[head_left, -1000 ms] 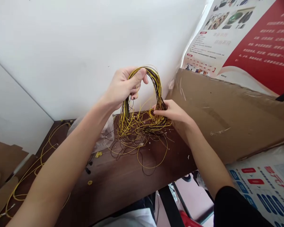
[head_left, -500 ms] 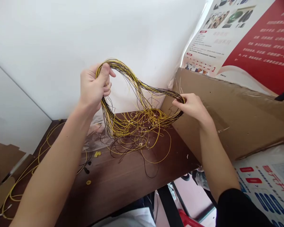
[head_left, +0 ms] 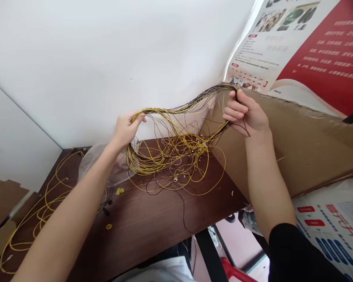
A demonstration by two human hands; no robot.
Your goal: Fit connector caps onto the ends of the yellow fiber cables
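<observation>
A long looped bundle of thin yellow and black wires point(head_left: 176, 111) stretches between my two hands. My left hand point(head_left: 128, 127) is closed round its left end, thumb on top. At the other end, my right hand point(head_left: 247, 111) is raised higher, its fingers curled round the strands. One dark strand loops out below that hand. Beneath, the lower strands hang down into a loose tangle point(head_left: 191, 149) over the dark wooden table, with small white ends among them.
More yellow cables point(head_left: 44, 207) lie on the left of the table point(head_left: 141, 227). A clear plastic bag point(head_left: 91, 164) sits behind my left forearm, with small yellow pieces point(head_left: 119, 191) nearby. A cardboard sheet point(head_left: 282, 137) borders the right side; a white wall stands behind.
My left hand has come down and slightly right, while my right hand has risen and turned palm inward. The wire bundle now slopes up to the right.
</observation>
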